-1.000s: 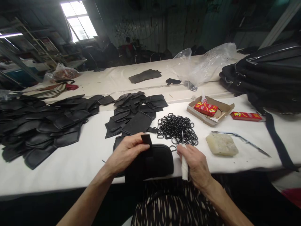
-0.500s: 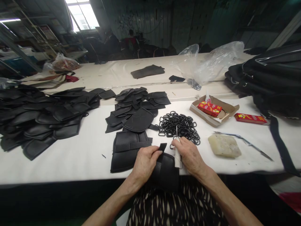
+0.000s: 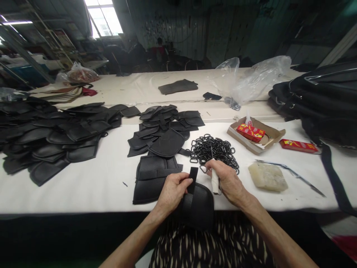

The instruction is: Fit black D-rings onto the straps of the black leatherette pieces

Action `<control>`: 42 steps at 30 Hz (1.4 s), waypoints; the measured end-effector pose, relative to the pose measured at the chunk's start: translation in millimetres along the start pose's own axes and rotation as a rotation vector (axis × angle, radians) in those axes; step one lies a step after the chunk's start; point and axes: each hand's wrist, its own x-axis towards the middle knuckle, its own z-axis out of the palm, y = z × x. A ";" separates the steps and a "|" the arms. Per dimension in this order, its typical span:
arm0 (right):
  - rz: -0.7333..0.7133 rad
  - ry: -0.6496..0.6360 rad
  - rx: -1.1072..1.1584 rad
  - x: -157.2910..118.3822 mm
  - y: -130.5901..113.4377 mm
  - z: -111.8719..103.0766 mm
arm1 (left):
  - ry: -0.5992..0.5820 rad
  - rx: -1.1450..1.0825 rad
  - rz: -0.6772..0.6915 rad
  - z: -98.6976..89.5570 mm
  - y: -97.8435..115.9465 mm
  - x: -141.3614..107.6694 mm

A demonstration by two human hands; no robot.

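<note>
My left hand [image 3: 174, 189] is closed on the short black strap [image 3: 193, 175] of a black leather piece [image 3: 202, 206], pinching it between thumb and fingers. This piece hangs over the table's front edge, above my lap. My right hand [image 3: 227, 181] is closed round the white wrapped handle [image 3: 215, 182] of a thin pointed tool that looks like an awl, its slim metal shaft upward. At my right fingertips is one black D-ring [image 3: 203, 169]; whether they grip it I cannot tell. Just beyond lies a heap of black D-rings [image 3: 210, 147]. Left of my left hand rests another leather piece [image 3: 145, 186] with a strap.
Stacked leather pieces [image 3: 167, 143] lie behind my hands, with a larger pile [image 3: 64, 137] at left. To the right are a yellowish block [image 3: 267, 177], a long metal tool [image 3: 295, 171], a cardboard box [image 3: 252, 147], a red packet [image 3: 298, 146] and a black bag [image 3: 320, 96].
My right hand has shifted slightly right, away from the strap, with the white-handled tool. The strap now stands straighter in my left hand. The view has shifted a little.
</note>
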 end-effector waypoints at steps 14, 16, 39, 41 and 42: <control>0.212 -0.050 -0.043 17.8 -20.4 13.4 | 0.028 -0.044 0.023 2.4 -5.5 1.8; 0.211 -0.070 -0.028 17.6 -20.8 12.2 | 0.033 -0.049 0.025 3.1 -6.9 2.1; 0.216 -0.010 0.145 5.7 -17.5 14.1 | 0.042 -0.109 0.030 4.9 -10.4 1.8; 0.225 0.034 0.148 1.1 -17.5 15.3 | 0.042 -0.117 0.031 4.6 -10.3 2.0; 0.219 0.052 0.145 -0.4 -17.8 16.6 | 0.042 -0.121 0.031 4.5 -10.2 2.0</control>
